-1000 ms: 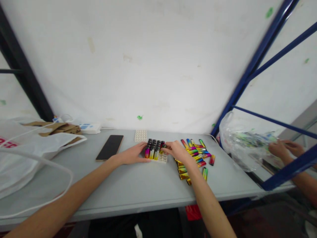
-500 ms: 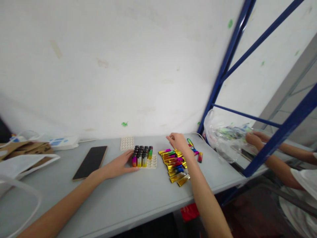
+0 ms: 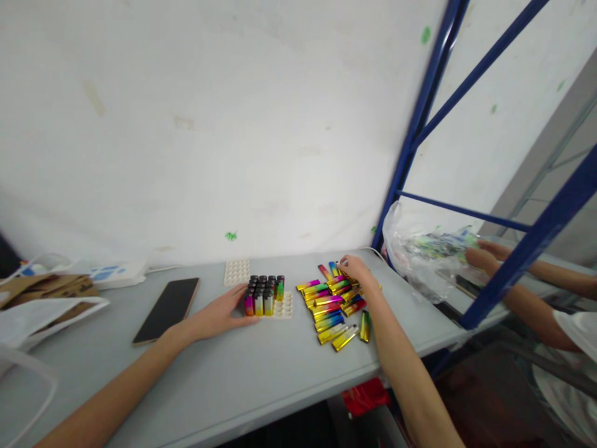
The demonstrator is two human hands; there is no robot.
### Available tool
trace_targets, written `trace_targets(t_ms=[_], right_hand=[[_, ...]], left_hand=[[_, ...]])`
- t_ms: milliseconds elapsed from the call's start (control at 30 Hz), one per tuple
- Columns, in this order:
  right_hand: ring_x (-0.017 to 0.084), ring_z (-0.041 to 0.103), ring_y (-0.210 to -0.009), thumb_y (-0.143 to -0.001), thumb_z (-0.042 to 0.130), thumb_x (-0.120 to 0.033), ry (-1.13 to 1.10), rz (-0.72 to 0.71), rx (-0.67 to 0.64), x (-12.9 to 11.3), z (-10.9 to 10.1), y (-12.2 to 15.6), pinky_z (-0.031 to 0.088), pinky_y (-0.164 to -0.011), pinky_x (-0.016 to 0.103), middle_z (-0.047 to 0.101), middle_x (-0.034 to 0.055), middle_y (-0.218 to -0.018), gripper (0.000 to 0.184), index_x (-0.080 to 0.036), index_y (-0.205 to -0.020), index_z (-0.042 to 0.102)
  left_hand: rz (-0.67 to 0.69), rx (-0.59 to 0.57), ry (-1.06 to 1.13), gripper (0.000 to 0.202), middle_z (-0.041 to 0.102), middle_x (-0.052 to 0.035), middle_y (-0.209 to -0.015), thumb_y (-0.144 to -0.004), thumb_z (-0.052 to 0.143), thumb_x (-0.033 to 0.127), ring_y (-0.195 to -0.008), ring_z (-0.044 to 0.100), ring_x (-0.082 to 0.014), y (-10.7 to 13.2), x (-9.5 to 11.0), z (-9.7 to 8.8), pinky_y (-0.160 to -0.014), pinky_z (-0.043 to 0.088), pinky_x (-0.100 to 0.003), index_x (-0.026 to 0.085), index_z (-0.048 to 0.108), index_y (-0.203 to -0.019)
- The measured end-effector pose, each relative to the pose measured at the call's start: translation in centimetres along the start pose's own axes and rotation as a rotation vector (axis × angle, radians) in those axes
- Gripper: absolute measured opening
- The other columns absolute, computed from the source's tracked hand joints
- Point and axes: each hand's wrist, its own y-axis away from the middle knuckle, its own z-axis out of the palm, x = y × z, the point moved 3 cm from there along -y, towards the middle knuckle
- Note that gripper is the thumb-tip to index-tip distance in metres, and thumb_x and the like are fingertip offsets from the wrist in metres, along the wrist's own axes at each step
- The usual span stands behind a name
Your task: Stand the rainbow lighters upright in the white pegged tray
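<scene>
While the left hand (image 3: pixel 219 315) lies flat against the dimpled tray (image 3: pixel 281 305), right fingers (image 3: pixel 347 265) pinch glossy lighters (image 3: pixel 332 300) — slim, metallic.

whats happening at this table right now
A person sits at a grey table. Their left hand rests against a white tray partly filled with upright lighters. Their right hand reaches into a loose pile of rainbow-coloured lighters lying flat beside it. At the right, another person's hands handle a plastic bag.
</scene>
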Motion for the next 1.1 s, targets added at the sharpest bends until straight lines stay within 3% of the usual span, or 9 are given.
trace_targets(t_ms=[133, 267, 367, 467, 633, 733, 800, 933, 1100], right_hand=[[0.026, 0.077, -0.103, -0.092, 0.071, -0.026, -0.065, 0.036, -0.050, -0.1, 0.5, -0.7, 0.053, -0.086, 0.028, 0.082, 0.0182, -0.115, 0.039, -0.010, -0.127, 0.077], [0.029, 0.076, -0.101, -0.086, 0.069, -0.014, -0.144, 0.032, -0.057, -0.6, 0.9, -0.9, 0.053, -0.089, 0.032, 0.082, 0.0208, -0.108, 0.023, -0.009, -0.106, 0.081], [0.030, 0.072, -0.110, -0.092, 0.062, -0.015, -0.239, 0.001, 0.016, -1.1, 0.2, -1.0, 0.050, -0.099, 0.035, 0.079, 0.0242, -0.113, 0.019, -0.008, -0.100, 0.078], [0.026, 0.066, -0.119, -0.098, 0.052, -0.023, -0.367, -0.037, 0.129, -1.8, -0.7, -1.0, 0.049, -0.104, 0.035, 0.073, 0.0242, -0.130, 0.028, -0.009, -0.115, 0.070], [0.019, 0.068, -0.084, -0.095, 0.050, -0.046, -0.830, -0.088, 0.118, -4.4, -0.8, 0.0, 0.056, -0.075, 0.031, 0.078, 0.0108, -0.110, 0.032, -0.020, -0.112, 0.059], [0.017, 0.063, -0.069, -0.079, 0.067, -0.052, -1.289, -0.122, -0.017, -6.9, -0.9, 1.2, 0.048, -0.058, 0.025, 0.074, 0.0015, -0.082, 0.038, -0.025, -0.102, 0.054], [0.013, 0.052, -0.053, -0.076, 0.071, -0.053, -1.415, -0.157, -0.112, -8.9, -1.4, 2.2, 0.036, -0.048, 0.022, 0.063, -0.0067, -0.068, 0.042, -0.027, -0.102, 0.050], [0.007, 0.019, -0.042, -0.086, 0.068, -0.066, -1.393, -0.199, -0.184, -12.7, -2.0, 4.4, 0.014, -0.042, 0.020, 0.037, -0.0137, -0.059, 0.044, -0.028, -0.100, 0.051], [0.011, 0.031, -0.051, -0.092, 0.055, -0.072, -1.057, -0.279, 0.115, -15.5, -0.7, 6.9, 0.026, -0.050, 0.027, 0.035, -0.0066, -0.056, 0.056, -0.025, -0.065, 0.042]], left_hand=[[0.000, 0.008, 0.008, 0.094, 0.050, -0.0191, -0.166, -0.087, 0.074, 0.074, -0.151, 0.049, -0.0440, 0.0, 0.2, -0.2, -0.130, 0.035, -0.056, 0.020, 0.050, -0.159], [0.014, 0.008, 0.002, 0.093, 0.050, -0.0181, -0.166, -0.088, 0.073, 0.074, -0.151, 0.050, -0.0426, 0.0, 0.4, -0.3, -0.130, 0.035, -0.055, 0.021, 0.049, -0.160], [0.013, 0.015, 0.018, 0.094, 0.051, -0.0181, -0.165, -0.086, 0.075, 0.074, -0.150, 0.050, -0.0444, 0.0, 0.7, -0.4, -0.130, 0.036, -0.055, 0.019, 0.050, -0.159], [0.021, 0.026, 0.043, 0.092, 0.052, -0.0187, -0.165, -0.085, 0.077, 0.071, -0.148, 0.051, -0.0454, 0.0, 0.8, -0.4, -0.129, 0.037, -0.056, 0.019, 0.052, -0.157], [0.025, 0.029, 0.059, 0.089, 0.053, -0.0192, -0.164, -0.086, 0.077, 0.069, -0.150, 0.051, -0.0428, 0.0, 0.9, -0.2, -0.130, 0.036, -0.054, 0.018, 0.052, -0.155], [0.022, 0.030, 0.065, 0.089, 0.053, -0.0195, -0.164, -0.085, 0.078, 0.067, -0.151, 0.050, -0.0433, 0.0, 0.9, -0.2, -0.130, 0.036, -0.055, 0.017, 0.053, -0.154], [0.031, 0.026, 0.070, 0.087, 0.053, -0.0192, -0.163, -0.086, 0.078, 0.067, -0.151, 0.050, -0.0430, 0.0, 1.1, -0.2, -0.129, 0.037, -0.055, 0.018, 0.053, -0.154], [0.050, 0.011, 0.067, 0.085, 0.052, -0.0195, -0.163, -0.089, 0.077, 0.064, -0.152, 0.049, -0.0408, 0.1, 1.2, -0.2, -0.130, 0.035, -0.054, 0.018, 0.051, -0.154], [0.087, 0.019, 0.066, 0.083, 0.055, -0.0187, -0.160, -0.089, 0.076, 0.065, -0.151, 0.049, -0.0404, 0.1, 1.2, 0.0, -0.130, 0.036, -0.053, 0.017, 0.052, -0.153]])
